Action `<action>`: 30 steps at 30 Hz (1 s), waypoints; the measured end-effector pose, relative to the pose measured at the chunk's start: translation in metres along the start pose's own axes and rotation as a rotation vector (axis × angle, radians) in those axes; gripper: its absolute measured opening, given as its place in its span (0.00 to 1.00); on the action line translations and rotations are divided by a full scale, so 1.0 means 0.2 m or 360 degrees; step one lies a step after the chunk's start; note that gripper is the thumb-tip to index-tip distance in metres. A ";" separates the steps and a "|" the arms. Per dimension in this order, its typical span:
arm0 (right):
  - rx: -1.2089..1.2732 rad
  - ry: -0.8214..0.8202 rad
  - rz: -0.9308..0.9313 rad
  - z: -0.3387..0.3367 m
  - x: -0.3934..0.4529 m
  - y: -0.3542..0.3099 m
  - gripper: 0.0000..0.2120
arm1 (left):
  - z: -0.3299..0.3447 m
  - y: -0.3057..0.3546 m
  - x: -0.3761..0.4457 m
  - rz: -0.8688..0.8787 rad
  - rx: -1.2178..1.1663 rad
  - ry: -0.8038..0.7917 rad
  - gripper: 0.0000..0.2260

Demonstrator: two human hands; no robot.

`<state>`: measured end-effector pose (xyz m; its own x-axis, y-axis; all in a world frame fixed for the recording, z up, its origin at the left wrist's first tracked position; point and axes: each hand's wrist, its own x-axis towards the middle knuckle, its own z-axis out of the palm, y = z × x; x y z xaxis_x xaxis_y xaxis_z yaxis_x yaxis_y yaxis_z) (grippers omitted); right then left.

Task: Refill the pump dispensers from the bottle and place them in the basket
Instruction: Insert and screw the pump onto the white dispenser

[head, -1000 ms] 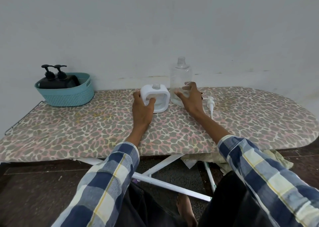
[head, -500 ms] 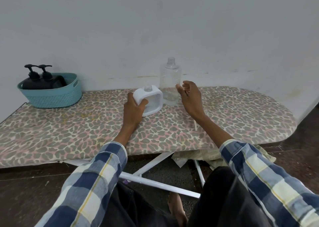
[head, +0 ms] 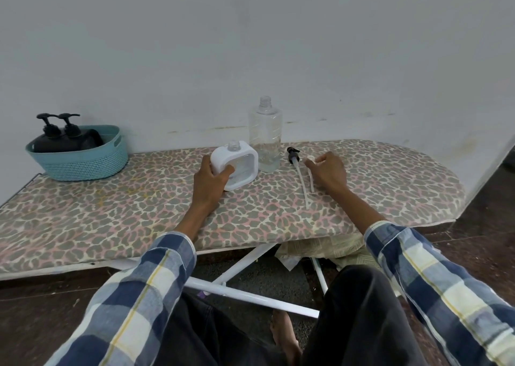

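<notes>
The left hand [head: 210,183] stayed clamped on the white dispenser [head: 234,165], upright beside the clear bottle [head: 264,137]. The right hand [head: 328,173] had dropped from the bottle onto the white pump [head: 310,170], fingers closing around it on the ironing board [head: 111,207].

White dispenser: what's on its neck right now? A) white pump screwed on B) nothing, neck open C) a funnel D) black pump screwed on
B. The white dispenser, held by the left hand, shows a bare threaded neck, while the black pump and the white pump both lie on the ironing board, the right hand at the white one.
</notes>
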<state>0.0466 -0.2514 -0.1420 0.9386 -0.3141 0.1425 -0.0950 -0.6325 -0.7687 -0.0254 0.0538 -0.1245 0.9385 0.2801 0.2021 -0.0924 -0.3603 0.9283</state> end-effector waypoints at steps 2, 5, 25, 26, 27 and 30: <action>-0.0023 -0.0012 -0.0063 0.00 0.00 -0.02 0.23 | -0.01 -0.01 0.00 0.0003 -0.0046 -0.0008 0.21; 0.0014 -0.0020 -0.0086 -0.02 -0.01 -0.02 0.28 | -0.01 -0.02 0.00 0.0013 -0.0083 -0.0029 0.21; 0.1352 -0.0095 -0.0246 -0.03 -0.29 -0.61 0.12 | -0.01 -0.05 -0.01 0.0007 -0.0343 -0.0161 0.23; 0.1377 -0.0101 -0.0258 -0.02 -0.30 -0.62 0.12 | -0.01 -0.05 -0.01 0.0014 -0.0345 -0.0166 0.24; 0.1391 -0.0114 -0.0272 -0.02 -0.30 -0.64 0.12 | -0.02 -0.04 -0.01 0.0019 -0.0347 -0.0174 0.24; 0.1416 -0.0137 -0.0299 -0.01 -0.30 -0.67 0.13 | -0.02 -0.04 -0.01 0.0040 -0.0355 -0.0187 0.23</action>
<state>0.0022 -0.1482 -0.0469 0.9377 -0.1846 0.2943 0.3191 0.1229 -0.9397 -0.0275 0.0597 -0.1313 0.9659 0.1636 0.2006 -0.1754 -0.1567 0.9720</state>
